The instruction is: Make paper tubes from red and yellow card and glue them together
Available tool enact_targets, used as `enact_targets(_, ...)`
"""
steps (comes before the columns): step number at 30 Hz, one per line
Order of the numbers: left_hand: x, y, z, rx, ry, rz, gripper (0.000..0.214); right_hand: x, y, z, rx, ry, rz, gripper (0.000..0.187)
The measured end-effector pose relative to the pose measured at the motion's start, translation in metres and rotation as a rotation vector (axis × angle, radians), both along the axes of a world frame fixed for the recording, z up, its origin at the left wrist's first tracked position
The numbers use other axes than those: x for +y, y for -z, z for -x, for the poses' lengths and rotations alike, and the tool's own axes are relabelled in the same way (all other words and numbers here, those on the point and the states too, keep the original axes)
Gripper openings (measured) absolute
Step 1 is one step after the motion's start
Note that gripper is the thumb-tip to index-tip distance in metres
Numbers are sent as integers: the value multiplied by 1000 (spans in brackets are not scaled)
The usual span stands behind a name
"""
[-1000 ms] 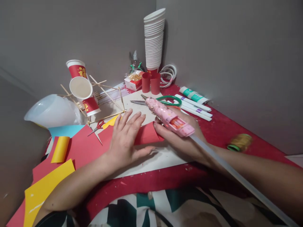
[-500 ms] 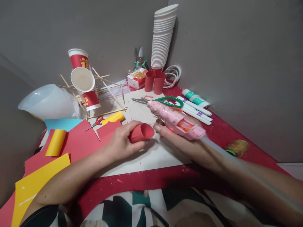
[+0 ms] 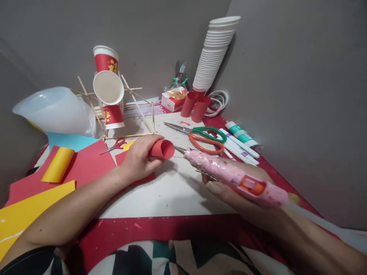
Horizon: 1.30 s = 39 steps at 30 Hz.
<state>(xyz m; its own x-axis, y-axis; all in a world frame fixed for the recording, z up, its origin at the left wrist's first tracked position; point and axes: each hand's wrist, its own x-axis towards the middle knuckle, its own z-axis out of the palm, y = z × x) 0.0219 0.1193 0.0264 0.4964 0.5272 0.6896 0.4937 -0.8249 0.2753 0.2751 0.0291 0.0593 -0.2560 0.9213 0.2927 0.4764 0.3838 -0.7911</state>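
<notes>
— Grip first: what does your left hand hold?

— It is curled shut around a rolled tube of red paper, open end facing right, held over the white cardboard sheet on the red tabletop.

— And the right hand?

— My fingers are wrapped closed around a pink hot-glue gun. Its metal nozzle points at the tube's open end, just beside the rim; I cannot tell whether they touch.

— What lies nearby?

— Beyond the gun lie large scissors with green and orange handles. 2 upright red paper tubes stand by a tall leaning stack of white paper cups at the wall. To the left of my left hand lie small red-handled scissors.
</notes>
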Motion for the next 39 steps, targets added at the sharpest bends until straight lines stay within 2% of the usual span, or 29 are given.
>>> enact_targets(4,1,5,0,2,20,-23,40,2,2,-4,-87,-40,2,29)
enact_targets(11,-1,10,-3,10,46,-12,39,1,3,-4,-167,-39,-83,27)
enact_targets(18,-1,11,-4,23,66,-26,35,2,4,-3,-302,-76,-168,33)
enact_targets(27,-1,12,-6,22,89,-48,32,3,10,-2,-360,-67,-194,32)
enact_targets(39,-1,12,-5,16,95,-30,34,4,8,-1,-358,-82,-167,29)
